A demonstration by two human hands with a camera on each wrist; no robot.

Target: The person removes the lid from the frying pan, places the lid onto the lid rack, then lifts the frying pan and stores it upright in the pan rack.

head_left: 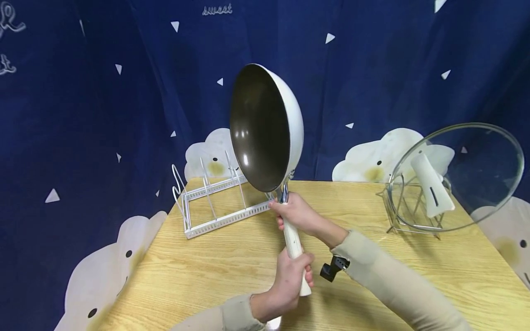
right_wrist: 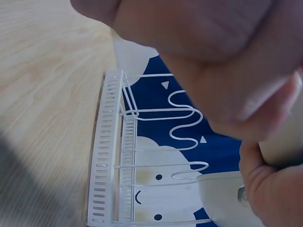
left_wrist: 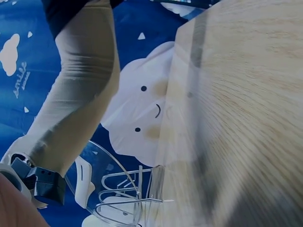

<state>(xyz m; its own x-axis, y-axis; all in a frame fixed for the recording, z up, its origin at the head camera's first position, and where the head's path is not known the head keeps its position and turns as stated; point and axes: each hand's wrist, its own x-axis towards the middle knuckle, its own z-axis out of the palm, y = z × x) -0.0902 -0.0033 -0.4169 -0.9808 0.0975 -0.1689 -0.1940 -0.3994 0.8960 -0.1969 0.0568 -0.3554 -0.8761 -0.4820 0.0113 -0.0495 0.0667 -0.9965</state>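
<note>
A deep frying pan (head_left: 265, 128) with a dark inside and white outside is held up on its side above the table, handle downward. My right hand (head_left: 296, 214) grips the white handle (head_left: 292, 241) close to the pan. Lower down, near the handle's end, my left hand (head_left: 290, 276) holds it too. In the right wrist view, the fingers of the right hand (right_wrist: 203, 52) fill the upper part, with the pan's white outside (right_wrist: 220, 194) below. The left wrist view barely shows the left hand, only a blurred patch of skin at the lower left.
A white wire rack (head_left: 227, 216) with upright dividers stands on the wooden table (head_left: 198, 271), left of the pan. To the right, a glass lid (head_left: 476, 179) with a white handle leans in a small metal stand (head_left: 407, 220). A blue patterned curtain (head_left: 372, 82) hangs behind.
</note>
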